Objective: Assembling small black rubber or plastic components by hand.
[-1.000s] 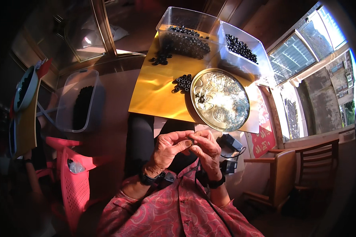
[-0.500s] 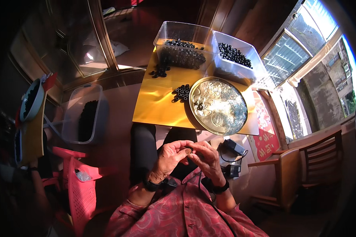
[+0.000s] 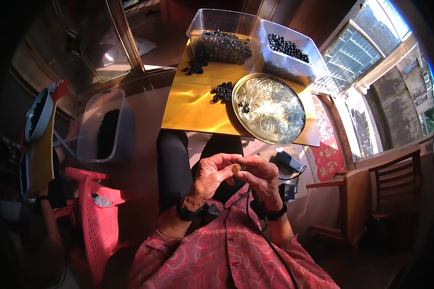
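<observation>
Hands meet over the lap, head view: left hand (image 3: 212,176) and right hand (image 3: 263,178) both curled nearly closed, fingertips pinching one small dark ring (image 3: 240,167) between them. Ring mostly hidden by fingers, its shape unclear. More black rings (image 3: 223,91) lie well apart on gold table (image 3: 190,108) beside silver tray (image 3: 269,108).

Both hands together in front of the torso, over the lap.
Left hand (image 3: 211,177) and right hand (image 3: 261,177) meet fingertip to fingertip, fingers curled in a pinch; forearms come up from red patterned sleeves, a dark band on each wrist.
</observation>
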Available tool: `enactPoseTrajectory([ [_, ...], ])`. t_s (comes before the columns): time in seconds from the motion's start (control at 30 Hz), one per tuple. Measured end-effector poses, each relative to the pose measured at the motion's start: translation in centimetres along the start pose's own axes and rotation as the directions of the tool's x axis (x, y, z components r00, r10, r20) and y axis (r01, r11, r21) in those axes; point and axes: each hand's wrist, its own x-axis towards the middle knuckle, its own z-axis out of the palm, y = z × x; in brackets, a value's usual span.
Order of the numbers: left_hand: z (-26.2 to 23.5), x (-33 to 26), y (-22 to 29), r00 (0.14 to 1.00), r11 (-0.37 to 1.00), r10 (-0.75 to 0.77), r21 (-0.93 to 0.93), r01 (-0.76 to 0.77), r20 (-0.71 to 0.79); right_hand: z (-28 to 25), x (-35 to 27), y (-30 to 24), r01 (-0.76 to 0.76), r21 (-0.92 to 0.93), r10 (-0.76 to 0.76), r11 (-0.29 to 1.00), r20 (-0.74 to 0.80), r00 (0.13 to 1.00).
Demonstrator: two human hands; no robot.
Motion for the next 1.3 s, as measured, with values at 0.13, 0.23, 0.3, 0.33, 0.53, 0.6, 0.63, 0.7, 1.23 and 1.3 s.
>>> enactPoseTrajectory([
  [0.13, 0.0, -0.8, 0.3, 0.999, 1.0, 0.005, 0.006, -0.005, 0.034, 0.5, -1.0, -0.9, -0.067, 0.202, 0.08, 0.977, -0.055, 0.995],
  [0.23, -0.4, -1.1, 0.6, 0.978, 0.983, 0.102, 0.131, -0.127, 0.18, 0.8, -1.5, -0.3, -0.059, 0.343, 0.098, 0.937, -0.098, 0.99],
  [0.3, 0.3, -1.3, 0.4, 0.967, 0.968, 0.189, 0.132, -0.212, 0.169, 0.9, -1.7, -0.7, -0.097, 0.373, 0.142, 0.923, -0.094, 0.985],
  [0.33, 0.8, -1.2, 0.5, 0.947, 0.944, 0.278, 0.135, -0.3, 0.161, 0.9, -1.8, -0.8, -0.13, 0.4, 0.181, 0.907, -0.09, 0.979],
  [0.53, 0.4, -1.2, -0.2, 0.942, 0.921, 0.239, 0.251, -0.297, 0.236, 1.1, -2.1, 0.0, -0.014, 0.404, 0.076, 0.915, -0.138, 0.988],
  [0.6, 0.7, -1.3, 0.1, 0.934, 0.881, 0.276, 0.329, -0.34, 0.227, 1.3, -2.2, 0.1, -0.014, 0.422, 0.078, 0.906, -0.135, 0.988],
  [0.63, 0.7, -1.3, 0.2, 0.935, 0.882, 0.274, 0.329, -0.338, 0.226, 1.4, -2.2, 0.2, -0.015, 0.435, 0.087, 0.9, -0.148, 0.985],
  [0.7, 0.9, -1.3, 0.2, 0.914, 0.835, 0.344, 0.374, -0.403, 0.217, 1.6, -2.3, 0.2, -0.016, 0.448, 0.098, 0.894, -0.16, 0.982],
  [1.23, 1.6, -2.5, 0.5, 0.867, 0.731, 0.459, 0.471, -0.493, 0.195, 1.5, -2.6, 0.0, -0.043, 0.567, 0.099, 0.823, -0.068, 0.993],
  [1.3, 1.7, -2.9, 0.7, 0.91, 0.792, 0.38, 0.45, -0.412, 0.165, 1.6, -2.5, 0.0, -0.046, 0.566, 0.1, 0.823, -0.064, 0.993],
])
